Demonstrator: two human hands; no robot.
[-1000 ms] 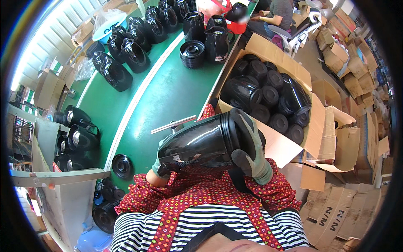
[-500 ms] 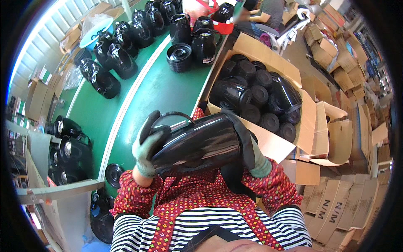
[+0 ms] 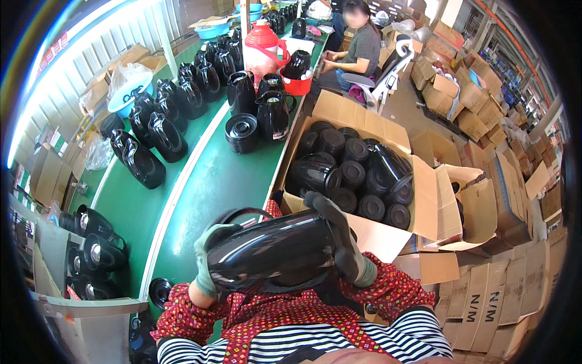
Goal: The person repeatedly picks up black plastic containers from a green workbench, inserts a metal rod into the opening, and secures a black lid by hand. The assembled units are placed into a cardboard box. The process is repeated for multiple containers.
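A glossy black jug lies sideways between my gloved hands, in front of my chest. My left hand is closed round one end, beside the curved handle. At the other end, my right hand grips the base with its fingers over the top. Just beyond the jug, an open cardboard box is filled with black jug bodies and round black parts. On the green table, a stack of round black lids stands near several upright black jugs.
More black jugs line the table's far left, near a light blue basin. A red-and-pink flask and a red basin stand further back. Another person sits beyond. Cardboard boxes are stacked at right.
The view has tilted up, so the seated person and more of the far table show. Both hands still hold the jug, which sits lower in the picture.
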